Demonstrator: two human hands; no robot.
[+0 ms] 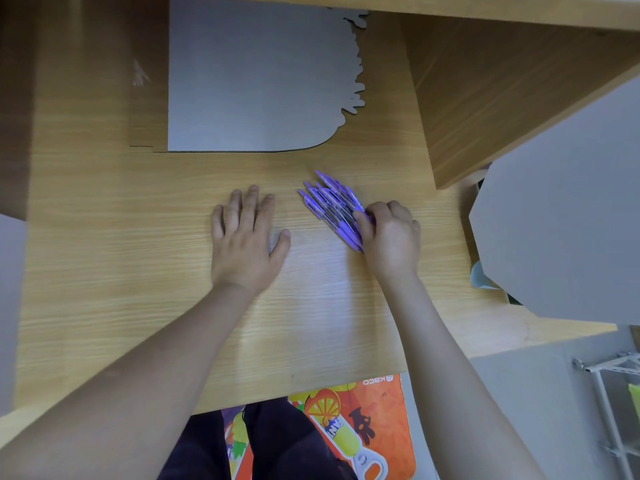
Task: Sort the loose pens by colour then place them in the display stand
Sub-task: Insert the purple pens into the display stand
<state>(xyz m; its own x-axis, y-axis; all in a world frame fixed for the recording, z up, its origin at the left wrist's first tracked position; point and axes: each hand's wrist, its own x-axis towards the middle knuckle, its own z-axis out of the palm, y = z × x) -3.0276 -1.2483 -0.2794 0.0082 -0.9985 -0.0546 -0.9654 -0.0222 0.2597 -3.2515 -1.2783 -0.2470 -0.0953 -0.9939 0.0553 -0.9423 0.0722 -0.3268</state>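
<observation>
Several purple pens point(330, 204) lie bunched side by side on the wooden desk point(138, 271), tips pointing up and left. My right hand point(389, 237) curls its fingers over the near ends of the bunch, hiding those ends. My left hand point(246, 237) lies flat on the desk to the left of the pens, fingers spread, holding nothing. No other pen colours show.
A grey cardboard sheet point(256, 77) with a wavy right edge lies at the back of the desk. A wooden partition point(502, 88) rises at the right, with a grey board point(561, 237) leaning beside it. An orange printed board point(363, 427) sits below the desk's front edge.
</observation>
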